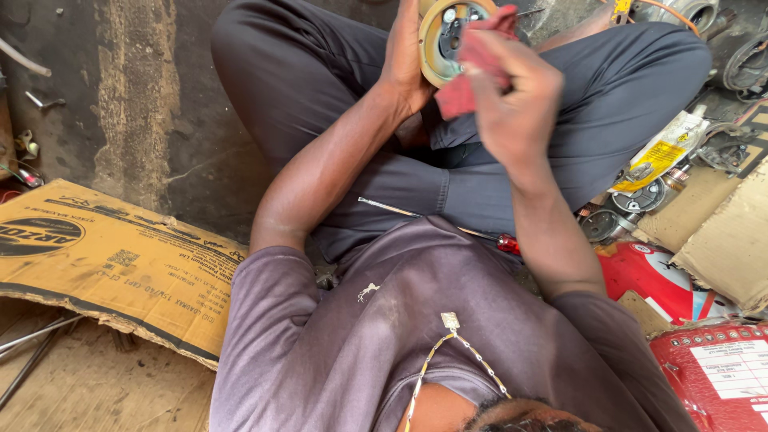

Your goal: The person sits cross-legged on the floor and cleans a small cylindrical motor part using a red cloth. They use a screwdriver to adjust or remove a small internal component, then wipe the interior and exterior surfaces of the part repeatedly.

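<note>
A round yellowish metal part [438,50] with a dark hollow centre is held up at the top middle. My left hand [404,56] grips its left rim from behind. My right hand [512,96] presses a red cloth [472,68] against the part's face and right edge. I sit cross-legged in dark grey trousers on a stained concrete floor. A red-handled screwdriver [448,222] lies across my lap below both forearms.
A flattened brown cardboard box [104,260] lies on the floor at left. Loose metal bits [28,144] sit at the far left. At right are round metal parts [632,204], a yellow packet [660,152], cardboard pieces [720,240] and red containers [704,360].
</note>
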